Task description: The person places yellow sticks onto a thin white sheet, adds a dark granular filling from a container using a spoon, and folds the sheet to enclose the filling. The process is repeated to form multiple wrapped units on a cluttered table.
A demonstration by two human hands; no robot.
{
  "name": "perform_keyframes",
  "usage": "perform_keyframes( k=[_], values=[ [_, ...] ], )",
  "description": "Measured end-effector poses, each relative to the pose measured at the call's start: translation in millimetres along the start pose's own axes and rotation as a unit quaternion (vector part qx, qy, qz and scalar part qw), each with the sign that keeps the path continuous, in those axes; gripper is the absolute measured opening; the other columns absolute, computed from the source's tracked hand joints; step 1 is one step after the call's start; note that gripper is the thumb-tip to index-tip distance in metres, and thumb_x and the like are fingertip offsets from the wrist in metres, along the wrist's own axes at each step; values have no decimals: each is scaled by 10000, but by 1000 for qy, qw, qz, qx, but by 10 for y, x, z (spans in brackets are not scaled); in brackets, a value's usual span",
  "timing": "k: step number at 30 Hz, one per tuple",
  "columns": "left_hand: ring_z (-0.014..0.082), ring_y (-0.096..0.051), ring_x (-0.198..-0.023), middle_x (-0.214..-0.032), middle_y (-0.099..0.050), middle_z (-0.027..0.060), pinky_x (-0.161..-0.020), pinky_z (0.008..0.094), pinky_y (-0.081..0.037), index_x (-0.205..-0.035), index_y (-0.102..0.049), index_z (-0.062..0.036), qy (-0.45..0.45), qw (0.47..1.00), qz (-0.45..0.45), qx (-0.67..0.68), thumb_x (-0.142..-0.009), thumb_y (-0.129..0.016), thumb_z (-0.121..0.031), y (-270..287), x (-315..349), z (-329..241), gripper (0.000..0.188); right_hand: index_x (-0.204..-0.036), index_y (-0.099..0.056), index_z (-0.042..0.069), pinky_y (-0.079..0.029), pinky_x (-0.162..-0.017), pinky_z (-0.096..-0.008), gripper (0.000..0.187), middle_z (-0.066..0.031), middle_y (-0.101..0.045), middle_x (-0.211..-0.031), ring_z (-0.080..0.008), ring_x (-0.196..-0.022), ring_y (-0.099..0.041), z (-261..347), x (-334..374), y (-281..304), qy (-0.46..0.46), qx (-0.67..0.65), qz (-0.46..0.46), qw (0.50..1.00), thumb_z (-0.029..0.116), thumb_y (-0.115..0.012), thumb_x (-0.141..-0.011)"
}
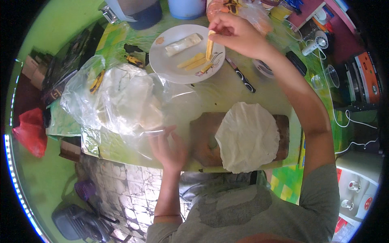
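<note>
My right hand pinches a strip of banana between thumb and fingers, upright above the right side of a white plate. On the plate lie more banana strips and one pale wrapped roll. My left hand rests at the table's near edge, fingers apart, its fingertips at the edge of a clear plastic bag. Inside or under that bag sits a stack of pale round wrappers. A single thin wrapper sheet lies flat on a dark wooden cutting board in front of me.
A knife with a black handle lies right of the plate. Blackened banana peels sit to its left. Dark and blue buckets stand behind it. Farther right are a clear plastic cup and white cables.
</note>
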State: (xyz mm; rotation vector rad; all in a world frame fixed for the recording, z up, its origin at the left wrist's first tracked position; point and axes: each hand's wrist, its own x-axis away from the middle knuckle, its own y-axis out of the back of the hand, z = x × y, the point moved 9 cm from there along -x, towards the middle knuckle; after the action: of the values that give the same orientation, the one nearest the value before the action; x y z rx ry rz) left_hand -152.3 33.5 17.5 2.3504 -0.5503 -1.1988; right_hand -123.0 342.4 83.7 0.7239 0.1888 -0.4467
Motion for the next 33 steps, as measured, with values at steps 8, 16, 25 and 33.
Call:
perform_keyframes(
  k=[8, 16, 25, 33],
  values=[
    [293, -615, -846, -918, -637, 149, -774, 370, -485, -942, -642, -15, -62, 989, 73, 112, -736, -591, 130, -78, 109, -266, 256, -984, -626, 25, -499, -669, -245, 207, -37, -641, -928, -90, -768, -601, 118, 1342, 144, -196, -155, -47, 967, 183, -716, -885],
    [327, -629, -891, -939, -667, 136, -811, 401, -500, -1006, -664, -40, -33, 966, 193, 170, -705, -754, -11, -434, 132, -1000, 316, -968, -602, 65, -436, -589, -216, 154, -13, -634, -863, -95, -642, -608, 308, 2643, -289, -366, -323, -181, 854, 156, -701, -892],
    [281, -623, -833, -877, -663, 95, -759, 392, -498, -943, -685, -49, -59, 938, 273, 204, -712, -757, -30, -686, 197, -1127, 243, -982, -564, 69, -433, -570, -222, 161, -12, -625, -836, -74, -656, -594, 398, 3036, -434, -392, -372, -244, 805, 122, -691, -899],
    [282, -583, -804, -852, -602, 87, -708, 398, -474, -904, -672, -47, -85, 934, 300, 176, -703, -743, -40, -725, 297, -1142, 213, -1004, -559, 30, -461, -582, -246, 201, -61, -631, -818, -89, -628, -570, 409, 3193, -457, -373, -108, -230, 892, 81, -700, -870]
  ],
)
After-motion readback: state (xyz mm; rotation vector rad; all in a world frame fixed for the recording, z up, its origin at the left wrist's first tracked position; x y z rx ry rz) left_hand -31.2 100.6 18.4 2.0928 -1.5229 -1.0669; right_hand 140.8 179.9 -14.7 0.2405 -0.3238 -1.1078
